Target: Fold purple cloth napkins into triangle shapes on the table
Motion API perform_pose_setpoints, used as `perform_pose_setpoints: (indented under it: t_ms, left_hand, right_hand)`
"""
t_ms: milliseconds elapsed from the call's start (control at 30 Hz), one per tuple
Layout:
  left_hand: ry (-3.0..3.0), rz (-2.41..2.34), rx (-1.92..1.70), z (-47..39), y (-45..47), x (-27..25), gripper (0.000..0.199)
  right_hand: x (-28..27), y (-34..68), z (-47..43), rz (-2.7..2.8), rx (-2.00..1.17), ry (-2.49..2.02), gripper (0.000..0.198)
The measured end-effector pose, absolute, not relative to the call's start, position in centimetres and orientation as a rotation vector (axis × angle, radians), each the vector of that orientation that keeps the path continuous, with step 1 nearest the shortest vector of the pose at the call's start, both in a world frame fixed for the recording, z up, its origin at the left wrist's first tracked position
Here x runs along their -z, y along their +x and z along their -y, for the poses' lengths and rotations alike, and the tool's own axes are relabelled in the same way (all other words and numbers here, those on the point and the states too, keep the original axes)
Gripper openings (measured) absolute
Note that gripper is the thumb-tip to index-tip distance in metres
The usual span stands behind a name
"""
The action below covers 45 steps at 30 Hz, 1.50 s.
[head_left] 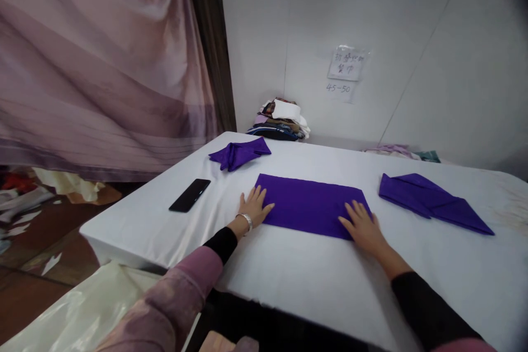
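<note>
1. On the white-draped bench (297,272), directly before the person I am watching, the flat purple napkin (307,206) lies as a long rectangle, its far edge nearly straight. How many layers it has cannot be told from here.
2. At its left end, the left hand (254,207) rests palm down, fingers spread, partly on the cloth and partly on the white cover. It grips nothing. A bracelet (247,221) circles the wrist.
3. At the near right corner, the right hand (361,226) lies likewise, opened out with fingers apart on the fabric, pinching none of it.
4. Left of the rectangle and towards the back stands a crumpled, pointed purple napkin (237,155); nearer, well apart from it, lies a black smartphone (190,195). To the right is an angular folded purple napkin (429,201).
5. Step in hand, as I judge it: pressing the rectangle flat and squaring its ends, both hands working as weights rather than grips.
6. Requirement of the next move, in my judgement: any further fold would need a fingertip slipped beneath an edge or corner, while the other hand steadies the cloth against sliding.
</note>
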<state>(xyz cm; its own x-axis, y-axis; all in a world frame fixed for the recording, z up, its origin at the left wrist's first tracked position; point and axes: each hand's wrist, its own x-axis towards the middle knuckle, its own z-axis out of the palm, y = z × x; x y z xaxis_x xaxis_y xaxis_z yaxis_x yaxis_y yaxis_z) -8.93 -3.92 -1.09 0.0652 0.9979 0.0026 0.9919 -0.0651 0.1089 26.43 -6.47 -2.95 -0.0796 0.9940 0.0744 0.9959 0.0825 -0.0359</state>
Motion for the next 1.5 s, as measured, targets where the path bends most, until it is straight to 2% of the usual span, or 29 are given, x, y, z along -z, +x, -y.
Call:
perform_pose_setpoints:
  t_ms: [133,300,467,667,800,1100,1300,1400,1500]
  left_hand:
    - [2.374,-1.938,-0.100,2.3,-5.3,1.7,0.070]
    - [2.380,-1.935,-0.057,1.4,-4.6,3.1,0.068]
    - [2.373,-1.950,-0.069,1.3,-4.9,3.2,0.070]
    - [2.398,-1.939,-0.077,1.1,-4.9,3.3,0.069]
    - [2.367,-1.933,-0.060,1.1,-5.0,3.2,0.070]
    - [2.149,-1.907,-0.045,-2.9,-4.5,0.5,0.074]
    - [2.258,-2.017,-0.072,-5.1,-6.2,2.0,0.073]
    - [2.242,-2.041,-0.076,-5.3,-6.8,2.8,0.074]
    - [2.256,-2.052,-0.068,-5.4,-6.8,3.0,0.074]
  right_hand:
    - [1.0,17.5,5.2,2.411,-0.170,-1.765,0.064]
    - [1.8,11.8,3.7,2.522,-0.334,-1.507,0.067]
    - [2.9,15.8,3.2,2.490,-0.304,-1.559,0.069]
    - [3.5,27.7,3.3,2.251,-0.197,-2.075,0.066]
    - [4.1,31.8,3.9,2.176,-0.125,-2.203,0.064]
    - [4.3,31.6,4.1,2.209,-0.051,-2.233,0.061]
    - [3.8,31.9,4.1,2.232,-0.115,-2.293,0.059]
    - [2.7,30.6,3.6,2.191,-0.184,-2.337,0.064]
    - [1.4,26.5,2.4,2.225,-0.204,-2.173,0.073]
